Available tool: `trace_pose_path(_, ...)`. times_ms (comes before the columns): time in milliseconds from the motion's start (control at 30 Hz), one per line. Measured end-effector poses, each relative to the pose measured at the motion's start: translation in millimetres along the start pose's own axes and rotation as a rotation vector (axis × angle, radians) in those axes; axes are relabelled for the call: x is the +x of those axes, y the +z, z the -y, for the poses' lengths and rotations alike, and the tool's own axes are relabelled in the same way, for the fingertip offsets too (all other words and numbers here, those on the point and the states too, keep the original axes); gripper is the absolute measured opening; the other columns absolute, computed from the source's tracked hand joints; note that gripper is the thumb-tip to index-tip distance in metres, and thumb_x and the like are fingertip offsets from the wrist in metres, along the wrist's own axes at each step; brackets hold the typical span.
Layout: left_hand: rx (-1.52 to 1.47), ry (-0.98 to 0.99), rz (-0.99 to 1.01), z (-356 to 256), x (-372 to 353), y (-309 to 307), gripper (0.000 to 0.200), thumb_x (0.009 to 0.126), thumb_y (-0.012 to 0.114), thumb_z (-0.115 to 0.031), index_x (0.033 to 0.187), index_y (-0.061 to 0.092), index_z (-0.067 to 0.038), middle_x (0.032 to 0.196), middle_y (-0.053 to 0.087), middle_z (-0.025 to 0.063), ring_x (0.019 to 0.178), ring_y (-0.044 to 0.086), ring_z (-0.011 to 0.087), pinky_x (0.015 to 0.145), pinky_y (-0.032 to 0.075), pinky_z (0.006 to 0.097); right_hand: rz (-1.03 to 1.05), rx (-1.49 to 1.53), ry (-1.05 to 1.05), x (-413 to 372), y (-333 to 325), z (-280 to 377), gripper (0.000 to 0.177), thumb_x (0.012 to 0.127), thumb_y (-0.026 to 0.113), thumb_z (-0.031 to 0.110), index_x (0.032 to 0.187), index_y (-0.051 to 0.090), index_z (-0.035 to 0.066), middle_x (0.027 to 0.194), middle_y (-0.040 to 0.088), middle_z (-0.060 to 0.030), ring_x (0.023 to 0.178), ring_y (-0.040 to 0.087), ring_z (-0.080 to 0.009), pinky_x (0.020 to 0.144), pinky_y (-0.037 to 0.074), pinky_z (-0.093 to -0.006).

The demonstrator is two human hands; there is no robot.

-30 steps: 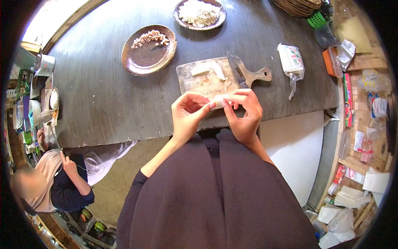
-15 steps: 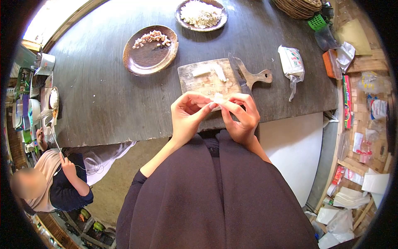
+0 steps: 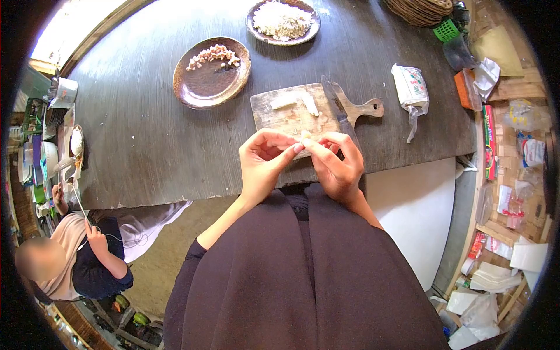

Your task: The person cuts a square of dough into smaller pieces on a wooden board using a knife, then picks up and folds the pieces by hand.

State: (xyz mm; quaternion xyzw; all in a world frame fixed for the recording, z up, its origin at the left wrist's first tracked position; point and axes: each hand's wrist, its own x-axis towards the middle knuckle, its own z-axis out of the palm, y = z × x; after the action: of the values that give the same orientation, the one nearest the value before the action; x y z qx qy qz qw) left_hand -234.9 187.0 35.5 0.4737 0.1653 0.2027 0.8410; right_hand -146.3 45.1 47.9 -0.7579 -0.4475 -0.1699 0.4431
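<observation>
My left hand (image 3: 267, 158) and my right hand (image 3: 338, 166) meet over the near edge of a wooden cutting board (image 3: 262, 121). Thumb and fingertips of both are pinched together around a small pale piece (image 3: 305, 135), mostly hidden by the fingers; it looks like a garlic clove, though I cannot be sure. Two white strips, one lying flat (image 3: 283, 102) and one slanted (image 3: 310, 104), rest on the board beside small pale scraps (image 3: 320, 119). A dark-bladed knife (image 3: 335, 106) lies across the board's right part, near its handle.
Beyond the board stand a brown plate (image 3: 201, 93) of small diced pieces and a bowl (image 3: 254, 29) of white shreds. To the right lies a white plastic packet (image 3: 410, 87). Another person (image 3: 99, 256) sits at the left, holding a long thin utensil. Wrappers crowd the right-hand shelf.
My right fingers have shifted slightly and curled in closer at the pale piece. My left hand stays nearly where it was. Board, knife and plates have not moved.
</observation>
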Motion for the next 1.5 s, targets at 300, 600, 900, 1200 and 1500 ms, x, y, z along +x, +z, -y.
trace_pose_path(300,-0.036,0.061,-0.010,7,4,-5,0.016,0.088,0.075,0.005,0.099,0.065,0.002,0.099,0.073,0.0108,0.092,0.071,0.0140,0.087,0.057,0.0285,0.005,0.841,0.752,2,10,6,0.022,0.088,0.077,0.003,0.108,0.069,-0.003,0.111,0.060,-0.0089,0.082,0.060,-0.0064,0.070,0.051,-0.0201)
trace_pose_path(600,0.190,0.028,0.165,-2,13,-9,0.021,0.087,0.077,0.002,0.106,0.067,0.002,0.100,0.073,0.0074,0.095,0.070,0.0144,0.090,0.057,0.0296,0.317,0.639,0.769,6,-1,-6,0.013,0.085,0.078,0.007,0.096,0.073,0.002,0.094,0.064,-0.0059,0.075,0.059,-0.0098,0.067,0.049,-0.0240)
trace_pose_path(900,0.603,0.051,0.336,-8,21,-18,0.030,0.085,0.078,0.003,0.113,0.068,0.002,0.104,0.072,0.0069,0.097,0.069,0.0132,0.090,0.057,0.0303,0.406,0.321,0.535,16,-10,-10,0.013,0.080,0.075,0.006,0.093,0.074,0.004,0.090,0.064,-0.0098,0.076,0.061,-0.0194,0.067,0.049,-0.0308)
trace_pose_path(1200,0.266,-0.070,0.110,17,21,-21,0.020,0.083,0.078,0.000,0.101,0.069,-0.003,0.092,0.071,0.0028,0.089,0.067,0.0123,0.084,0.056,0.0293,0.350,0.539,0.758,-6,9,-27,0.013,0.083,0.078,0.009,0.095,0.073,0.006,0.094,0.063,-0.0037,0.075,0.058,-0.0085,0.061,0.044,-0.0219)
trace_pose_path(1500,1.285,0.624,0.139,30,22,-35,0.020,0.076,0.080,-0.012,0.094,0.072,-0.012,0.099,0.070,0.0030,0.103,0.060,0.0296,0.093,0.047,0.0411,0.581,-0.229,0.546,-3,18,-40,0.015,0.084,0.072,0.025,0.085,0.071,0.010,0.094,0.064,-0.0129,0.096,0.064,-0.0323,0.081,0.052,-0.0444)
